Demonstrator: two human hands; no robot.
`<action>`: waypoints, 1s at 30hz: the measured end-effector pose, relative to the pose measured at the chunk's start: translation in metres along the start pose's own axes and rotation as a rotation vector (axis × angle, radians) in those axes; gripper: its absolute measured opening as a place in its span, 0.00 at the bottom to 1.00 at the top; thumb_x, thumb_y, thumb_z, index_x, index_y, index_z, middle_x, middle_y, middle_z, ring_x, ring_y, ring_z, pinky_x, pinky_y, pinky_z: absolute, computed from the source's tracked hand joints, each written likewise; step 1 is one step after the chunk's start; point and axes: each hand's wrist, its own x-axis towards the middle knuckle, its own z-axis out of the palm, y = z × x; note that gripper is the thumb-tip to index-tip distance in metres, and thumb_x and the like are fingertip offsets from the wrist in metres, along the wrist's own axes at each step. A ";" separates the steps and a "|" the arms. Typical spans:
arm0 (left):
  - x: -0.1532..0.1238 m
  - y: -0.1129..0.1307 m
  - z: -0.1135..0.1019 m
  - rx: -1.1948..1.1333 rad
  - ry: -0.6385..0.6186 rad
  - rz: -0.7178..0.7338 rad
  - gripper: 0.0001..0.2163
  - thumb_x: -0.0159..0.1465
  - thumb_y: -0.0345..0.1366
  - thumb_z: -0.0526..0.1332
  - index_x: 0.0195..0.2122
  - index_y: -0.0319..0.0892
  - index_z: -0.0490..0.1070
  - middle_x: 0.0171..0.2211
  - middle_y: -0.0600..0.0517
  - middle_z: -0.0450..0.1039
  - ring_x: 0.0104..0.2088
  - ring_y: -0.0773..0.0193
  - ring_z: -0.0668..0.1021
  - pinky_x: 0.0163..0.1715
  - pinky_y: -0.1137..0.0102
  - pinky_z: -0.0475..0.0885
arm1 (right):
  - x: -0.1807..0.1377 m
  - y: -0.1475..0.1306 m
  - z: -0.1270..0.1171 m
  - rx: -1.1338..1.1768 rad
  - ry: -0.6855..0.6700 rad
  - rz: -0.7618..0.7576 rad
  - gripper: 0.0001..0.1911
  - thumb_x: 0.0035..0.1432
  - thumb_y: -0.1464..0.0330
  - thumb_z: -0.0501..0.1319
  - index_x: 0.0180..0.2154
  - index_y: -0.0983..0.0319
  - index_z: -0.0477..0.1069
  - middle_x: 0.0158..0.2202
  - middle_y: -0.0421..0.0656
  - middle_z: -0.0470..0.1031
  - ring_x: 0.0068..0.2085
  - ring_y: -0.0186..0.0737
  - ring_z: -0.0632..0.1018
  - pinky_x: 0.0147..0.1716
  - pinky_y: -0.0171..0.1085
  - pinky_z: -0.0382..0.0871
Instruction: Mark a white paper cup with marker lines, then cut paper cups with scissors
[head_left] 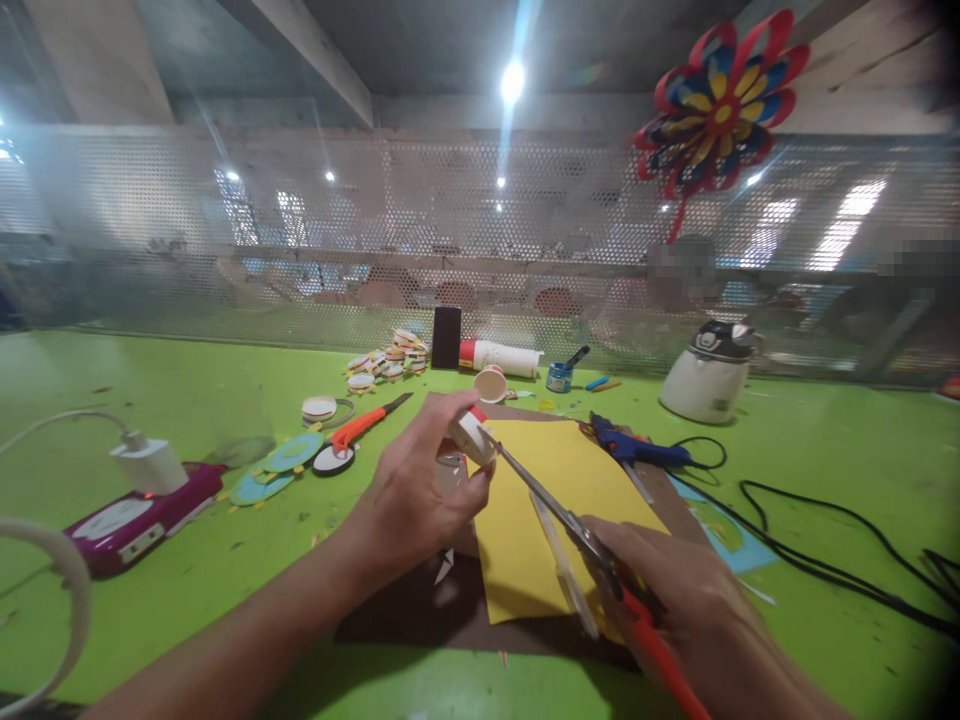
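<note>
My left hand [416, 485] pinches a short cut-off piece of a white and red paper cup [471, 437] between thumb and fingers. In my right hand [686, 590] is a pair of scissors [551, 500] with red handles, its blades pointing up and left. The blade tips are at the cup piece's edge; whether they bite into it I cannot tell. Below both hands lies a yellow paper sheet [600, 480] on a dark brown board [405, 605]. A narrow translucent strip [562, 565] rests across the yellow sheet. White scraps [445, 567] lie beside it.
Left: a purple power strip [169, 515], blue paper rings [292, 453] and an orange-handled cutter [367, 422]. Behind: small cup pieces [390, 362], a phone [446, 338] and stacked paper cups [506, 358]. Right: a blue glue gun [641, 447], black cable [825, 580] and white jug [705, 380].
</note>
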 end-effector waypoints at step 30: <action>0.001 -0.008 -0.002 -0.293 0.024 -0.238 0.21 0.62 0.37 0.67 0.54 0.46 0.62 0.52 0.45 0.73 0.44 0.62 0.81 0.47 0.64 0.79 | 0.005 0.010 0.004 0.004 0.008 0.197 0.14 0.61 0.69 0.57 0.44 0.60 0.79 0.32 0.40 0.82 0.30 0.39 0.81 0.26 0.32 0.74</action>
